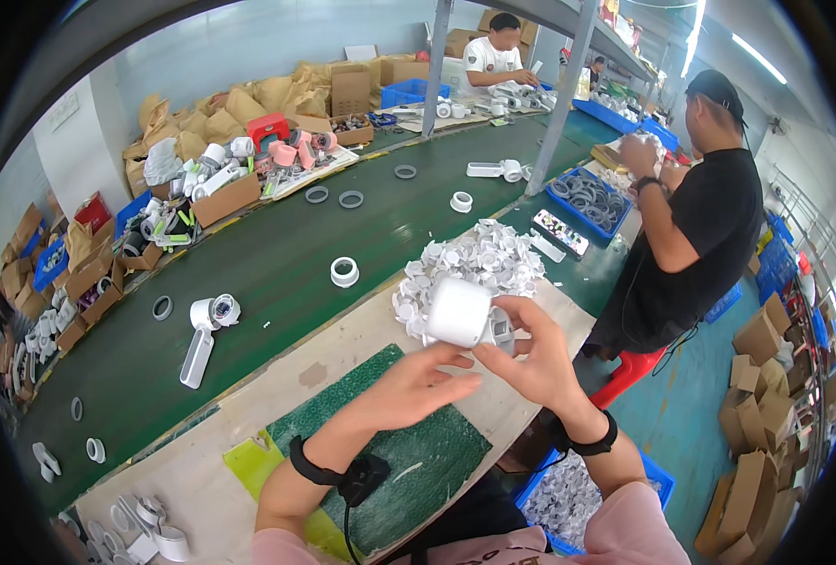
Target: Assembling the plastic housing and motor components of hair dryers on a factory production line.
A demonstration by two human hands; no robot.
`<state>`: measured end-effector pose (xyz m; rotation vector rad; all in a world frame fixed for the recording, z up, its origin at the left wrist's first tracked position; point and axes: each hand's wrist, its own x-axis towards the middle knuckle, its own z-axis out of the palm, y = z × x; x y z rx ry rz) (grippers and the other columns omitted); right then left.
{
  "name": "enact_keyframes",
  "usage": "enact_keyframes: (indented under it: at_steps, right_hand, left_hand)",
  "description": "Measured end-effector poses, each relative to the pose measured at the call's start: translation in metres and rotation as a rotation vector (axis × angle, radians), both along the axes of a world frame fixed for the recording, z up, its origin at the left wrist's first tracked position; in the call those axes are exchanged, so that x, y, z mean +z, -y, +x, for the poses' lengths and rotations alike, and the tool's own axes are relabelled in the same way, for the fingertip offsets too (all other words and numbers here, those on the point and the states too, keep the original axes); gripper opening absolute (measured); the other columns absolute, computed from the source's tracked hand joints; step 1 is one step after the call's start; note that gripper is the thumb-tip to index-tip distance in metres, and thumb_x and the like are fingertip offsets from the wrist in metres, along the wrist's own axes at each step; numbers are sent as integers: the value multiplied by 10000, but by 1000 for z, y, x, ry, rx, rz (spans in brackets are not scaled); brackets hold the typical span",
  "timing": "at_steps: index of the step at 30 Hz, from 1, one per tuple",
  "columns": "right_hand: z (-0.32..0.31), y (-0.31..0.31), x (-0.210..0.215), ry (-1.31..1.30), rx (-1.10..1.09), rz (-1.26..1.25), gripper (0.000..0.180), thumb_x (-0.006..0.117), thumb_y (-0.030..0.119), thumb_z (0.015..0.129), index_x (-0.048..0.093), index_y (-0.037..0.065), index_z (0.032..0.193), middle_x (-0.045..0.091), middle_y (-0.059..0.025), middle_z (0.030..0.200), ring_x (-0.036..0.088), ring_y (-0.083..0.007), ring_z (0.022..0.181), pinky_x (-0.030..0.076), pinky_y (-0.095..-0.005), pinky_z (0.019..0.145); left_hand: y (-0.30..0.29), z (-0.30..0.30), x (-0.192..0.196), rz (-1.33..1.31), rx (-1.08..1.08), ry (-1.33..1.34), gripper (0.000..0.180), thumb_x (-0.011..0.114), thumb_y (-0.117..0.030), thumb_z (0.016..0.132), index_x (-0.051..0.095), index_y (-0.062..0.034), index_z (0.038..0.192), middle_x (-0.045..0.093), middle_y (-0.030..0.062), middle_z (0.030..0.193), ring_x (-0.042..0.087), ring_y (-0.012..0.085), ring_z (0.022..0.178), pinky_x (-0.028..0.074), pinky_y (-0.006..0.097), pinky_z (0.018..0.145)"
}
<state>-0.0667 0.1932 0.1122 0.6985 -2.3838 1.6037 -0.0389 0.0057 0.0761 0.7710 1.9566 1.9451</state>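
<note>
A white rounded plastic housing [458, 313] is held up over the wooden bench edge [249, 395]. My right hand [531, 353] grips it from the right, fingers curled around its end with a small grey part. My left hand [416, 381] reaches up from below, fingertips touching its underside. Just behind the housing lies a heap of small white plastic parts [479, 259]. A green mat [399, 461] sits under my forearms.
A dark green conveyor belt [277, 273] carries white rings and a white assembled device [206, 325]. A person in black [700, 226] stands at right beside a blue bin of rings [587, 200]. Cardboard boxes pile along the far side. A blue crate [569, 494] sits below.
</note>
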Motion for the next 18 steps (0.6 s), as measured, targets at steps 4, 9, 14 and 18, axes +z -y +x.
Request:
enact_keyframes:
  at_steps: [4,9,14,18]
  right_hand:
    - [1,9,-10,150,46,-50,396,671,296,788,549,-7,1012,590,-83,674,579,-143,654,434,-292,504]
    - [20,29,-4,147,-12,152,362,641,207,832,484,-23,1064,598,-85,791,556,-79,684,439,-228,551]
    - [9,14,-38,25,148,79,458,667,239,836,459,-24,1148,619,-76,738,581,-123,612,444,-244,497]
    - [-69,-54,-85,134,-171,377,343,686,247,774,522,34,986,610,-105,634,623,-273,593,485,-367,571]
  left_hand:
    - [-22,2,-15,203,-136,399,597,422,-458,951,309,-62,1383,413,68,1348,449,196,1209,342,400,1027]
    - [-32,-2,-18,910,48,518,525,387,-487,948,436,-64,1256,536,74,1174,508,199,1119,400,368,959]
    - [-13,-9,-13,630,400,305,372,443,-381,951,526,-38,1068,592,87,980,585,159,894,462,288,740]
    - [-5,-10,1,388,554,56,446,315,-430,964,527,-41,1016,631,87,863,574,138,601,433,251,509]
